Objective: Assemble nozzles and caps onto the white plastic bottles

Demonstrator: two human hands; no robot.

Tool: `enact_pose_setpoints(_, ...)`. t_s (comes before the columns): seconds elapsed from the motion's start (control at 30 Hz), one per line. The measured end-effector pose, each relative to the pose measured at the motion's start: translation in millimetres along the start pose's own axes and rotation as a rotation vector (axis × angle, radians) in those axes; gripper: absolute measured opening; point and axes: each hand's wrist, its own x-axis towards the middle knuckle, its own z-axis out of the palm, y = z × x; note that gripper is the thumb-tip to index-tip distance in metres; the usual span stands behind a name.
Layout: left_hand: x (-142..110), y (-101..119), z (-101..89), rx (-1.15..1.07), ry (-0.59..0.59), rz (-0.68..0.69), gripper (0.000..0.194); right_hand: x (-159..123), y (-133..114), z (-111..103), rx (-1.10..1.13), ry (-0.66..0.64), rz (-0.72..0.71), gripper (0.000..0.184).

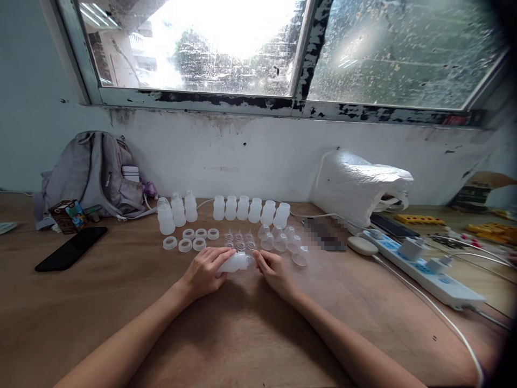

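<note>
Bottle [232,263] of cloudy white plastic is held on its side at the middle of the bench [250,345], its neck pointed to the right; whether the bench is touched by it cannot be told. The body is wrapped by the left hand [205,269], whose grip is closed around it. At the neck a clear teat [250,261] is seen, and its end is met by the right hand [272,269], whose grip is narrow, thumb and fingertips being pinched together on it.

Beyond the hands, parts are laid out in groups. White rings [184,249] are clustered ahead of the left hand, and small clear teats [238,236] are lined up in two rows just beyond the held bottle. Clear domed caps [280,243] are gathered ahead of the right hand. Farther back, near the wall [244,167], six open bottles [243,208] are stood upright in a row, and to their left three capped bottles [178,211] are also stood upright.

On the far left, a grey backpack [76,167] is leaned by the wall, with a small box [67,216] in front of it and a black phone [71,249] laid flat nearer. On the right, a white plastic bag [351,183] is set against the wall, and a power strip [424,275] is laid with white plugs [412,249] seated in it.
</note>
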Motion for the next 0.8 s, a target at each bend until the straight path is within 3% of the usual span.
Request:
enact_pose_setpoints(0.2, 0, -2, -0.9, -0.01, -0.038, 0.012, 0.052, -2, -12, -3, -0.028, -0.065, -0.008, 0.031)
enact_pose_setpoints(0.4, -2, 3, -0.6, -0.099, -0.049, 0.038, 0.055, -1, -8, -2, 0.083, -0.081, 0.055, 0.041)
enact_pose_setpoints(0.47, -1, 6, -1.7, -0.208, -0.067, -0.047, 0.057, -1, -7, -2, 0.182, -0.077, 0.099, 0.039)
enact_pose_setpoints(0.57, 3, 12, -4.1, -0.458, -0.112, -0.277, 0.049, -2, -12, -2, 0.385, -0.099, 0.149, 0.027)
enact_pose_setpoints(0.63, 6, 15, -5.2, -0.649, -0.19, -0.402, 0.04, -3, -19, -2, 0.508, -0.157, 0.161, 0.034)
enact_pose_setpoints(0.73, 8, 20, -4.9, -0.846, -0.309, -0.467, 0.036, -6, -26, 0, 0.602, -0.258, 0.19, 0.043)
enact_pose_setpoints(0.8, 8, 25, -4.2, -0.808, -0.318, -0.461, 0.036, -8, -26, 2, 0.628, -0.252, 0.213, 0.04)
